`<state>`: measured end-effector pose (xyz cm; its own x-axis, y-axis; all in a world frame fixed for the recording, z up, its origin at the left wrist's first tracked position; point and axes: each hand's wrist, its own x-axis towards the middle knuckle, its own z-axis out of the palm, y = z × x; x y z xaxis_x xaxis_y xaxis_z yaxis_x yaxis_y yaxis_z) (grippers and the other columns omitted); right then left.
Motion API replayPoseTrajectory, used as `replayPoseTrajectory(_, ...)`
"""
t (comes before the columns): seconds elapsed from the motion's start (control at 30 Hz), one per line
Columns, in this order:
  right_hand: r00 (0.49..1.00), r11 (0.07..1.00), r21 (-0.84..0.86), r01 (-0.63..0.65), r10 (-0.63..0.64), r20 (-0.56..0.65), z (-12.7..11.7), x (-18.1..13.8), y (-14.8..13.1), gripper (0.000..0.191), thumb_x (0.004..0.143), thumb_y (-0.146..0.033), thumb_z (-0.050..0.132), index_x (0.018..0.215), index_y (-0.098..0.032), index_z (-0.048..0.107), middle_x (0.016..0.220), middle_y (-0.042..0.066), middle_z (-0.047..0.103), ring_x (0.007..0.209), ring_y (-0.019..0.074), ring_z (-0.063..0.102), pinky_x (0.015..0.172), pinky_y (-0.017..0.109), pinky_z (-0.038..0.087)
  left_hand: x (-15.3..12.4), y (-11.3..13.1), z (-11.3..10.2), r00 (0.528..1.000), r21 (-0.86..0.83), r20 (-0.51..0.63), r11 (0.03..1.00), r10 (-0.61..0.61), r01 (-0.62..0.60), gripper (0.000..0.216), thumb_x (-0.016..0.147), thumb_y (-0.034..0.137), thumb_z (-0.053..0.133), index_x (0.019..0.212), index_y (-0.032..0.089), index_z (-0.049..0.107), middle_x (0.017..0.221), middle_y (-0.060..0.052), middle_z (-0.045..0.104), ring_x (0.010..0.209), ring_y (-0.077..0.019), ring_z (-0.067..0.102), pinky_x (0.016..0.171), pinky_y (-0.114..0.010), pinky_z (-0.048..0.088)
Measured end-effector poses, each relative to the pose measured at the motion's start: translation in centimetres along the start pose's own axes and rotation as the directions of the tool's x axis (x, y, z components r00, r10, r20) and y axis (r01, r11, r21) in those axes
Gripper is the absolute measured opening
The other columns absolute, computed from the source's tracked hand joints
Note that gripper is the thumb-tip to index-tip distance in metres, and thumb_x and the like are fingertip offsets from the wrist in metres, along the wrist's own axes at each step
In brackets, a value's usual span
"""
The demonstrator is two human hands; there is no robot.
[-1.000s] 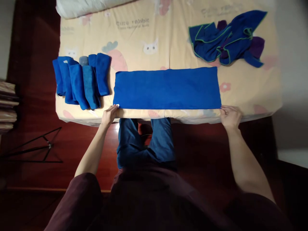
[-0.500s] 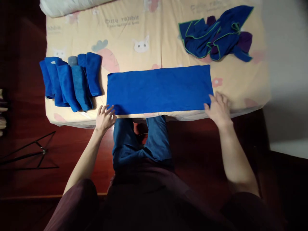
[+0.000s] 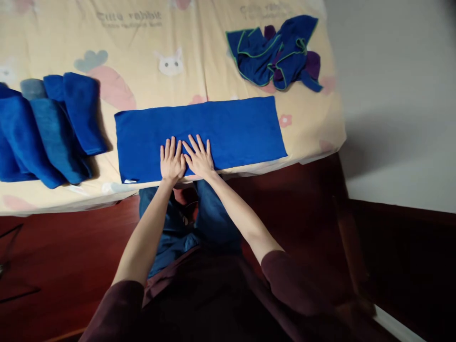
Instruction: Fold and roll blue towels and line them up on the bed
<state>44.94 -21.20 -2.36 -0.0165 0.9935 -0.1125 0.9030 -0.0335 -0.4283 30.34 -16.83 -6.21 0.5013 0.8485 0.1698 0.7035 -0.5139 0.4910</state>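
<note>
Head view, looking down at bed edge.

Blue towel [image 3: 228, 128]: folded into long strip, flat on bed [image 3: 149, 33], lengthwise along near edge; near long side at mattress edge. Small white tag visible at near-left corner.

Left hand [image 3: 172, 161]: palm down, flat on towel, fingers spread and pointing away from body. Holding nothing; pressing on cloth only.

Right hand [image 3: 199, 159]: palm down, flat on towel, fingers spread. Holding nothing. Just beside left hand, thumbs touching or nearly so; cannot tell which. Both placed left of towel's middle, near its front edge.

Folded towels [image 3: 53, 128]: row of blue and grey-blue bundles, left of flat towel, near but apart from it, overlapping one another, partly cut off by left frame edge.

Heap of cloths [image 3: 274, 54]: dark blue with green trim, some purple, crumpled, far right part of bed, well apart from hands.

Bed sheet: pale yellow, printed with cat [image 3: 170, 61], carrot, flowers, lettering.

Below bed edge: blue trousers [image 3: 213, 223], dark red sleeves, dark wooden floor [image 3: 64, 247].
</note>
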Motion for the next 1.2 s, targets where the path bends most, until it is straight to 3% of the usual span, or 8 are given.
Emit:
replayPoseTrajectory(0.17, 0.999, 1.0, -0.025, 0.011, -0.01, 0.031, -1.8, -0.8, 2.9, 0.066, 0.107, -0.048, 0.033, 0.167, -0.024, 0.027, 0.176, 0.0, 0.01, 0.164, 0.0281, -0.001, 0.132, 0.062, -0.004, -0.6, -1.6, -2.0, 1.0, 0.009, -0.018, 1.0, -0.017, 0.017, 0.063, 0.103, 0.044, 0.047, 0.162, 0.022, 0.039, 0.172, -0.01, 0.025, 0.162, -0.0331, 0.017, 0.131, -0.061, 0.009)
replayPoseTrajectory(0.3, 0.995, 0.997, -0.012, -0.079, 0.078, -0.058, -3.7, -2.3, 8.3, 0.067, 0.106, -0.05, 0.036, 0.167, -0.022, 0.028, 0.175, 0.002, 0.014, 0.164, 0.0275, 0.002, 0.132, 0.062, -0.001, -2.6, -4.9, -4.7, 0.99, 0.062, -0.068, 0.99, -0.122, 0.126, 0.066, 0.103, 0.047, 0.046, 0.163, 0.021, 0.038, 0.173, -0.011, 0.02, 0.162, -0.0346, 0.013, 0.131, -0.063, 0.006)
replayPoseTrajectory(0.47, 0.969, 0.968, -0.087, -0.233, 0.224, -0.106, -6.3, -5.1, 15.5, 0.068, 0.107, -0.049, 0.032, 0.167, -0.019, 0.025, 0.176, 0.006, 0.007, 0.164, 0.0277, 0.004, 0.132, 0.061, 0.005, -5.6, -8.8, -7.7, 0.967, 0.084, -0.099, 0.967, -0.233, 0.242, 0.071, 0.102, 0.05, 0.043, 0.164, 0.017, 0.034, 0.174, -0.016, 0.016, 0.162, -0.0361, 0.009, 0.13, -0.064, 0.004)
replayPoseTrajectory(0.77, 0.88, 0.872, -0.186, -0.452, 0.403, -0.251, -8.0, -9.3, 26.1, 0.068, 0.11, -0.052, 0.026, 0.168, -0.017, 0.019, 0.176, 0.01, 0.01, 0.163, 0.0247, 0.009, 0.132, 0.051, 0.009, -6.6, -9.9, -8.6, 0.967, 0.142, -0.098, 0.958, -0.236, 0.248, 0.073, 0.103, 0.053, 0.038, 0.165, 0.015, 0.031, 0.173, -0.018, 0.017, 0.162, -0.0349, 0.012, 0.131, -0.061, 0.008)
replayPoseTrajectory(1.03, 0.859, 0.849, -0.158, -0.505, 0.475, -0.192, -9.3, -9.7, 28.3, 0.077, 0.108, -0.054, 0.021, 0.168, -0.007, 0.015, 0.174, 0.017, 0.01, 0.163, 0.0235, 0.007, 0.131, 0.054, 0.008, -6.7, -10.2, -8.6, 0.961, 0.125, -0.088, 0.954, -0.262, 0.271, 0.075, 0.103, 0.054, 0.039, 0.165, 0.013, 0.032, 0.173, -0.018, 0.017, 0.162, -0.0364, 0.011, 0.131, -0.063, 0.007)
replayPoseTrajectory(1.13, 0.857, 0.846, -0.151, -0.511, 0.487, -0.169, -10.4, -9.1, 27.2, 0.077, 0.106, -0.052, 0.025, 0.166, -0.004, 0.022, 0.173, 0.02, 0.015, 0.163, 0.0311, 0.008, 0.129, 0.063, 0.004, -6.0, -10.3, -9.5, 0.957, 0.102, -0.035, 0.952, -0.287, 0.29, 0.075, 0.1, 0.055, 0.044, 0.163, 0.014, 0.037, 0.173, -0.018, 0.019, 0.161, -0.0399, 0.011, 0.129, -0.068, 0.003)
replayPoseTrajectory(1.2, 0.874, 0.864, -0.179, -0.471, 0.429, -0.23, -11.1, -7.8, 25.1, 0.074, 0.106, -0.049, 0.028, 0.165, -0.003, 0.025, 0.173, 0.019, 0.016, 0.162, 0.0356, 0.007, 0.128, 0.066, 0.001, -4.6, -9.5, -10.3, 0.96, 0.083, -0.028, 0.957, -0.278, 0.28, 0.074, 0.099, 0.054, 0.048, 0.161, 0.015, 0.04, 0.173, -0.015, 0.019, 0.162, -0.0406, 0.007, 0.129, -0.068, 0.0)
